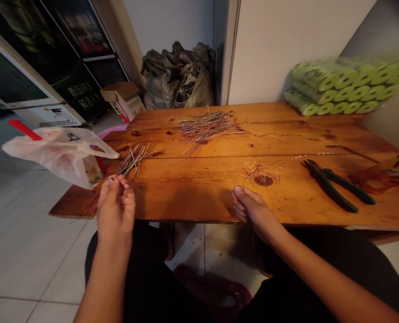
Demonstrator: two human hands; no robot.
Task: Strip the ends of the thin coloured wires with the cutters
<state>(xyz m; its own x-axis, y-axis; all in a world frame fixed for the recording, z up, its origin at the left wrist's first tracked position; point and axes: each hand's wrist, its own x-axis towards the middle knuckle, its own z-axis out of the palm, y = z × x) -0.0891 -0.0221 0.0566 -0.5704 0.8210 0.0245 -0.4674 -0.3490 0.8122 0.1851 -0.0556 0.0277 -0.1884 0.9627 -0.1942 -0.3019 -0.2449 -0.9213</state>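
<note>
Bare forearms reach out over a lap in dark trousers toward the wooden surface; the left hand is raised at its near edge, the grip pinched shut at the fingertips, with thin strands of insulated wire seeming to come from between them, though the fingers hide how many; the right hand rests curled closed on the same edge, and whether that grip holds a fine strand cannot be told from this view.

Just past the left hand lies a loose sheaf of cut wires, beside a white plastic bag that bulges over the surface's left end; mid-surface sits a larger heap of multicoloured wire pieces, a long twisted strand trailing off to its right; a small scatter of wire pieces lies ahead of the right hand, around a dark stain in the wood.

All this wire looks light and springy, likely to slip and snag on itself; a few pieces pinched together near one end should handle better than a grab at the heap.

Black-handled pliers lie to the right; green rolls are stacked behind, near a grey sack and a cardboard box.
</note>
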